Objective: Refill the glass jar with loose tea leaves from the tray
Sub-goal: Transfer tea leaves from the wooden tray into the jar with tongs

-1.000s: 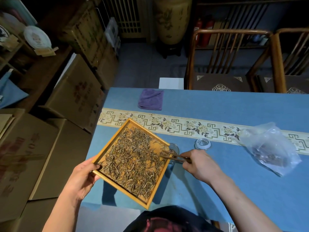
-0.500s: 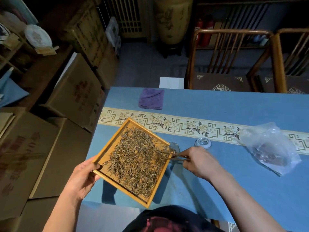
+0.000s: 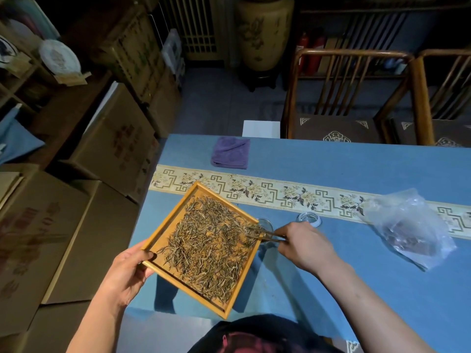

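Tray (image 3: 165, 225) (tilted) held in left grip (image 3: 125, 271); right grip (image 3: 305, 244) pinches tweezers (image 3: 265, 234) over leaves (image 3: 209, 243).

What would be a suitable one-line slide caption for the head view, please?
Left hand holds the wooden tray while right hand tweezers loose tea leaves towards the glass jar.

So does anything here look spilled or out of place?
Nothing looks spilled. The wooden tray is tilted, but the left hand holds it that way over the glass jar while the right hand rakes tea leaves with tongs.
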